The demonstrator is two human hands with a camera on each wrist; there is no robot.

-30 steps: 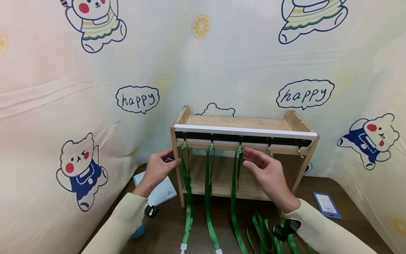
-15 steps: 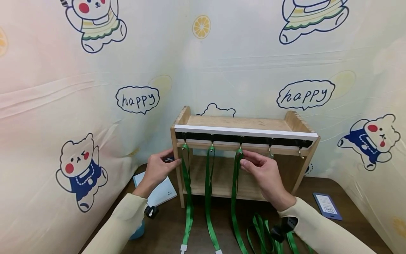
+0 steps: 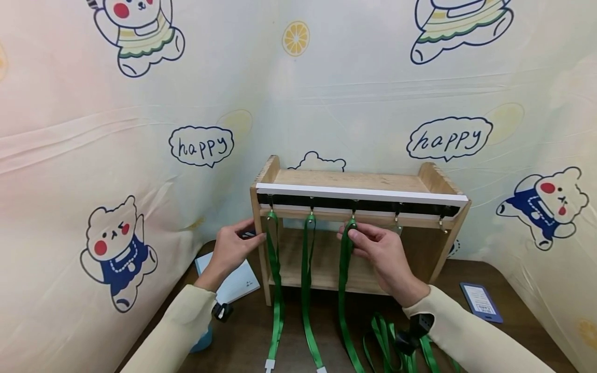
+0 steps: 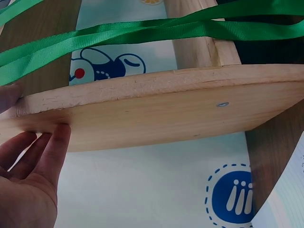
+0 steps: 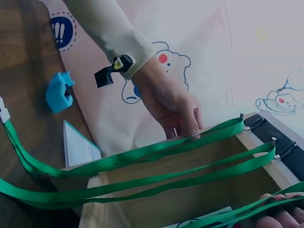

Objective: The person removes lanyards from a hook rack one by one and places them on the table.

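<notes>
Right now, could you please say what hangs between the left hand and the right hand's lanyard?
The leftmost lanyard and the second lanyard hang there, in the head view.

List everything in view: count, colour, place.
Shelf: 1, tan, on the table
Hook strip: 1, black and white, shelf front
Hooks: 5, metallic, on that strip
Hanging straps: 3, green, three leftmost hooks
Clips: 2 visible, white, strap ends
Loose straps: count unclear, green, table, lower right
Book: 1, pale blue, table, left
Small object, kind unclear: 1, blue, table, left
Card holder: 1, blue, table, right
Table: 1, brown, under the shelf
Backdrop: 1, pale, behind the shelf
Wrist cameras: 2, black, left and right
Sleeves: 2, cream, left and right
Left hand: 1, gripping the shelf's left side
Right hand: 1, pinching the rightmost hanging strap
</notes>
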